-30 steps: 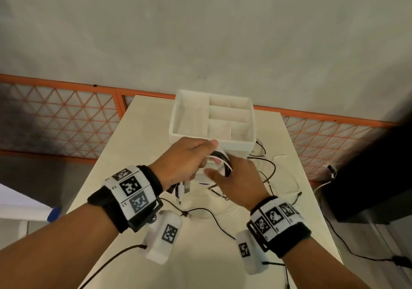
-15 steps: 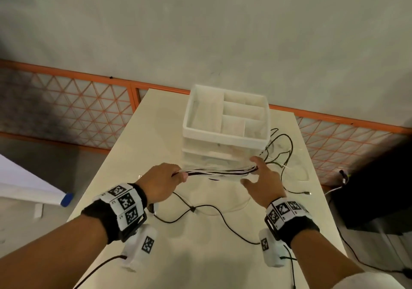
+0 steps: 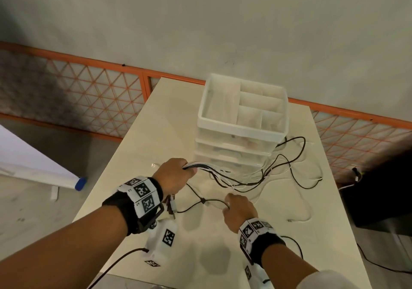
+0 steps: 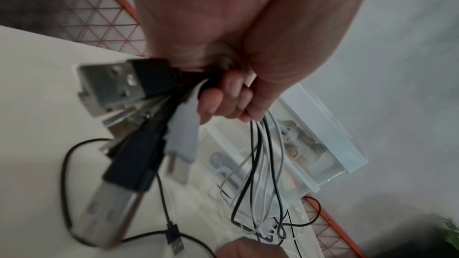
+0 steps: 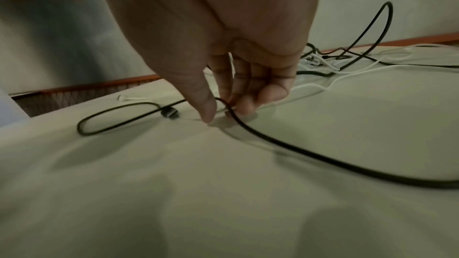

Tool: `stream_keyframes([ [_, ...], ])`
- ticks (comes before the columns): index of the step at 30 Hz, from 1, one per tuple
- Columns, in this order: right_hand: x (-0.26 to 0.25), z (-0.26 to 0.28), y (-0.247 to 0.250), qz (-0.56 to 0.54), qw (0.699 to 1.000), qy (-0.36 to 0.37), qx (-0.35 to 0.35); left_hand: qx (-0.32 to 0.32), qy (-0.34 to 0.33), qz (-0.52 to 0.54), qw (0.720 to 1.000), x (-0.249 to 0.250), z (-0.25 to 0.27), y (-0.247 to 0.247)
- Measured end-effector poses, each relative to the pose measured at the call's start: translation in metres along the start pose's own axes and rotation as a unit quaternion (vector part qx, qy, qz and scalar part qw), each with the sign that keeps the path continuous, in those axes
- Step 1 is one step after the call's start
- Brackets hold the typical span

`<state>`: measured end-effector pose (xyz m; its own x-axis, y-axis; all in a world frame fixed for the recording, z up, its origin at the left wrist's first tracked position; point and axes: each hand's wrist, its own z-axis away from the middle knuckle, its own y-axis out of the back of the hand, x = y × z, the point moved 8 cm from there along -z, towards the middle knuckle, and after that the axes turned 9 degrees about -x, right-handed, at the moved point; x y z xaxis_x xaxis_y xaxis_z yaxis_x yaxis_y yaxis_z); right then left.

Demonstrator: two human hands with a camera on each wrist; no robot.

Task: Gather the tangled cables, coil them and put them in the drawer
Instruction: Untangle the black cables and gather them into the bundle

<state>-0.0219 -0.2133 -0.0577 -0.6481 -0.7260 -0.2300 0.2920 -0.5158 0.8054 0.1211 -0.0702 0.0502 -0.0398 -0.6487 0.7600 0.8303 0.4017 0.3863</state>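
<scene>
Head view shows the left hand (image 3: 172,176) clenched round a bundle of black and white cables (image 3: 225,175), raised a little above the middle of the worktop (image 3: 138,146), just in front of the drawer unit (image 3: 242,128) that stands toward the far edge. From the left wrist view, the plug ends (image 4: 129,117) hang out of the fist on one side, several of them USB plugs, while the thin strands leave the other side and trail toward the drawer unit's front. From that fist the bundle's long run lies rightward and away, spreading into loose loops on the worktop between the unit and the right edge.

The right hand (image 3: 239,210) is down on the worktop nearer the front edge, to the right of the left hand. Seen from the right wrist, its thumb and fingertips (image 5: 244,105) close on a single black cable (image 5: 310,156) where that cable arches off the surface; it looks pinched, though the contact is partly hidden. This cable runs left toward a small black plug (image 5: 170,114) and right in a long curve.

The slack lies on the right hand's side, so that hand is better placed to feed the loose lengths toward the fist for coiling. No drawer appears pulled out, and the top tray's compartments hold no cable.
</scene>
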Motion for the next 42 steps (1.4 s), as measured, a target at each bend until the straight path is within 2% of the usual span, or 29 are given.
stream_keyframes([
  [4, -0.01, 0.014, 0.045, -0.09, 0.987, 0.045, 0.125, 0.005, 0.002, 0.045, 0.999, -0.004, 0.002, 0.007],
  [6, -0.023, 0.03, 0.083, -0.133, 0.969, 0.104, 0.181, 0.018, -0.005, 0.073, 0.997, 0.0, 0.003, 0.013],
  [8, -0.038, 0.049, 0.117, -0.196, 0.943, 0.184, 0.196, 0.026, -0.033, 0.099, 0.994, 0.011, 0.004, 0.016],
  [10, -0.052, 0.065, 0.14, -0.244, 0.925, 0.231, 0.179, -0.004, -0.078, 0.135, 0.988, 0.03, 0.005, 0.01],
  [12, -0.057, 0.079, 0.163, -0.248, 0.908, 0.251, 0.226, -0.066, -0.108, 0.162, 0.979, 0.048, 0.007, -0.004],
  [14, -0.044, 0.087, 0.187, -0.285, 0.884, 0.226, 0.294, -0.101, -0.114, 0.157, 0.976, 0.059, 0.008, -0.016],
  [16, -0.014, 0.089, 0.206, -0.346, 0.853, 0.169, 0.351, -0.093, -0.11, 0.142, 0.979, 0.058, 0.005, -0.016],
  [19, 0.054, 0.088, 0.22, -0.4, 0.806, 0.043, 0.435, -0.067, -0.095, 0.112, 0.987, 0.043, -0.002, -0.006],
  [21, 0.095, 0.088, 0.219, -0.393, 0.792, -0.043, 0.465, -0.052, -0.076, 0.107, 0.99, 0.031, -0.005, 0.002],
  [25, 0.124, 0.083, 0.201, -0.366, 0.831, -0.12, 0.402, -0.05, -0.081, 0.136, 0.986, 0.034, -0.005, 0.01],
  [27, 0.13, 0.085, 0.198, -0.373, 0.829, -0.131, 0.396, -0.053, -0.094, 0.116, 0.987, 0.043, -0.005, 0.011],
  [31, 0.127, 0.089, 0.233, -0.381, 0.813, -0.072, 0.434, -0.031, -0.107, -0.012, 0.994, 0.047, -0.008, 0.012],
  [34, 0.119, 0.098, 0.267, -0.39, 0.793, -0.018, 0.468, -0.037, -0.096, 0.004, 0.995, 0.04, -0.012, 0.009],
  [37, 0.117, 0.106, 0.282, -0.384, 0.779, 0.004, 0.496, -0.047, -0.079, 0.042, 0.995, 0.036, -0.013, 0.007],
  [39, 0.123, 0.096, 0.27, -0.382, 0.798, -0.006, 0.466, -0.046, -0.079, 0.07, 0.993, 0.039, -0.01, 0.007],
  [40, 0.126, 0.087, 0.257, -0.38, 0.821, -0.019, 0.426, -0.048, -0.08, 0.092, 0.991, 0.04, -0.008, 0.007],
  [42, 0.131, 0.064, 0.219, -0.335, 0.886, -0.066, 0.315, -0.063, -0.076, 0.161, 0.982, 0.041, -0.003, 0.004],
])
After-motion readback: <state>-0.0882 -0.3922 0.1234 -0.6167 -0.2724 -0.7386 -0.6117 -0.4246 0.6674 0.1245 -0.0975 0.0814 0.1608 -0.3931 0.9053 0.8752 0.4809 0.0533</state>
